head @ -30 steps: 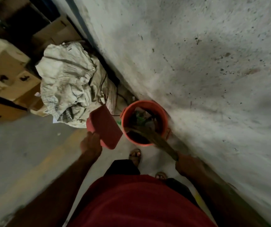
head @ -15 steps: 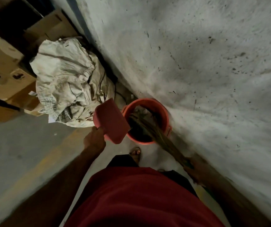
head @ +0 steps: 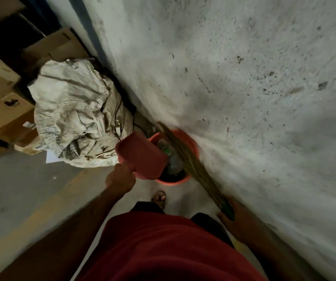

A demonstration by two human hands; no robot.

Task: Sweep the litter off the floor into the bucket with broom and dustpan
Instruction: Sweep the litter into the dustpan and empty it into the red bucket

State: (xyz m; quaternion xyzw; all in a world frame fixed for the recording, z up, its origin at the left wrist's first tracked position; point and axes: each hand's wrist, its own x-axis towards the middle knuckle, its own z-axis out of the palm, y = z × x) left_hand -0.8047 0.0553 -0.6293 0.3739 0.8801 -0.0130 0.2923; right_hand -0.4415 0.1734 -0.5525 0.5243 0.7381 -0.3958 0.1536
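Observation:
An orange-red bucket stands on the floor against the wall, with plastic litter and something green inside. My left hand grips the handle of a red dustpan, which is tilted over the bucket's left rim. My right hand holds the green-handled grass broom low by the wall. Its brown bristles slant up across the bucket's mouth, and the tip reaches past the far rim.
A rough grey wall fills the right side. A stuffed white sack lies left of the bucket, with cardboard boxes behind it. A sandalled foot stands just before the bucket. A yellow line crosses the grey floor.
The dustpan has moved right and now overhangs the bucket's rim. The broom's bristles have swung from inside the bucket up across it, as my right hand drew back toward my body.

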